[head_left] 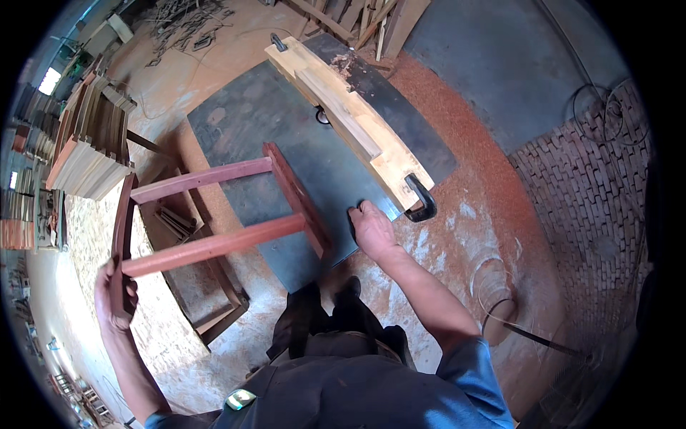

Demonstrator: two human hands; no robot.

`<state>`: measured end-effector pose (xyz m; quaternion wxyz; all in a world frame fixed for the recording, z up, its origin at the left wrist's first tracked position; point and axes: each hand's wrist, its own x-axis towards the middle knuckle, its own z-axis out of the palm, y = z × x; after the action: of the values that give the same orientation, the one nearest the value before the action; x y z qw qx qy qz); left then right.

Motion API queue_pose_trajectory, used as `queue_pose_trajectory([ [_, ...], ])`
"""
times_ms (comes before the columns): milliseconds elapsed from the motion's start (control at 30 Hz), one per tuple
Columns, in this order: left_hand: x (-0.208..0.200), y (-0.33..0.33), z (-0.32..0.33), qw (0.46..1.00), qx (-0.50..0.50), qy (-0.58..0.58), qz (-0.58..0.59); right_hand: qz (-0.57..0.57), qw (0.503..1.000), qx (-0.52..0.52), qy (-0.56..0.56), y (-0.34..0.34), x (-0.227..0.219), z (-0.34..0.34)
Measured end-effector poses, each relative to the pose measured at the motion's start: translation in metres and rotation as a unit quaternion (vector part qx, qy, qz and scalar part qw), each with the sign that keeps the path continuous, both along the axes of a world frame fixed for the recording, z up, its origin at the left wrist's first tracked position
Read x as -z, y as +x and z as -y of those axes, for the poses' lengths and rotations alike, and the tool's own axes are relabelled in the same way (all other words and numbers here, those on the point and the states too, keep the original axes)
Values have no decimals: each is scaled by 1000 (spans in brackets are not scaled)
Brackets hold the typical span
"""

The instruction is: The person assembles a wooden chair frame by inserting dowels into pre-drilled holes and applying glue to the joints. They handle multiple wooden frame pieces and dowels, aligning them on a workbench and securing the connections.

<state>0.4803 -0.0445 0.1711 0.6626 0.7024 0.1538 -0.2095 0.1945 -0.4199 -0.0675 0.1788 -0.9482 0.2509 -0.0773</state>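
One open frame [213, 247] of reddish wood, built from two side bars [294, 193] joined by a pair of crosspieces [202, 179], reaches over the left edge of the dark bench [250, 107]. Its right side bar is above the bench top, toward the near corner; whether it touches the surface, I cannot tell. Its left part extends past the left edge, above the floor [421, 275].

The left hand [114, 294] has its fingers wrapped around the near end of the left side bar, well outside the bench. The right hand [373, 229], fingers curled, rests at the near edge, just beside the end of a pale wooden fence [350, 125]; whether it pinches that edge, I cannot tell.

The fence runs from the far edge to the near edge, with a black clamp [420, 199] at its near end and a smaller far clamp [278, 43] at the other. A small dark-rimmed ring [323, 116] shows at its left side, about midway. Shavings [343, 66] lie behind it, toward the far edge. Left of the bench stand a stack of boards [89, 154] and a low wooden crate [232, 304].
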Motion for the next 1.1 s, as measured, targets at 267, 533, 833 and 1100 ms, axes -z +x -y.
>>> queue_pose_trajectory([
  [267, -39, 16, 39, 907, 119, -401, -38, -2, 1000, 4, 15, -18, -4, -3],
  [533, -73, -32, 108, 916, 164, -363, 43, 60, 991, 38, 112, -41, -3, -4],
  [833, -93, -124, 199, 886, 265, -331, 188, 294, 892, -29, 341, -19, -133, -28],
  [1100, -50, -173, 247, 777, 530, -179, 289, 461, 700, 81, 539, 33, -195, -78],
])
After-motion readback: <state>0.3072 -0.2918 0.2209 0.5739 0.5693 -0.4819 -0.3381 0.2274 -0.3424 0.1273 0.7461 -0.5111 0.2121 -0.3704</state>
